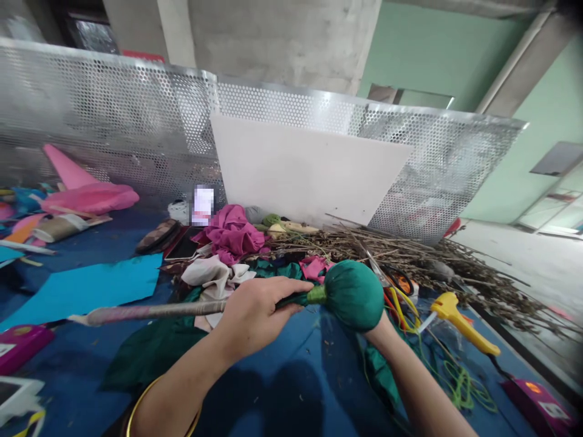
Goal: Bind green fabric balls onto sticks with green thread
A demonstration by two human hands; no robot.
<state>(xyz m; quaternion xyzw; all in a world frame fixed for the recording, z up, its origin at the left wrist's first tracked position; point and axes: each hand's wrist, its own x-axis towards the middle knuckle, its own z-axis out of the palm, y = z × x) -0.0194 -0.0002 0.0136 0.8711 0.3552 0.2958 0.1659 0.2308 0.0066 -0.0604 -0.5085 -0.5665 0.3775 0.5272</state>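
**Green cloth ball held on its stick, binding at the neck**

The left hand [255, 315] is wrapped around the stick [150, 312] at the tied neck. The right hand [378, 328] sits behind the green cloth ball [355, 294], mostly hidden; its grip cannot be told. Both hover above the blue worktop [291, 364]. Judging by this, the neck is being secured; next calls for steady tension, with the yellow glue gun [460, 318] near.

My left hand [255, 312] grips a matt cloth-wrapped stick [150, 312]; green ball [357, 294] is smooth matt fabric; screen [113, 121] shiny perforated metal.
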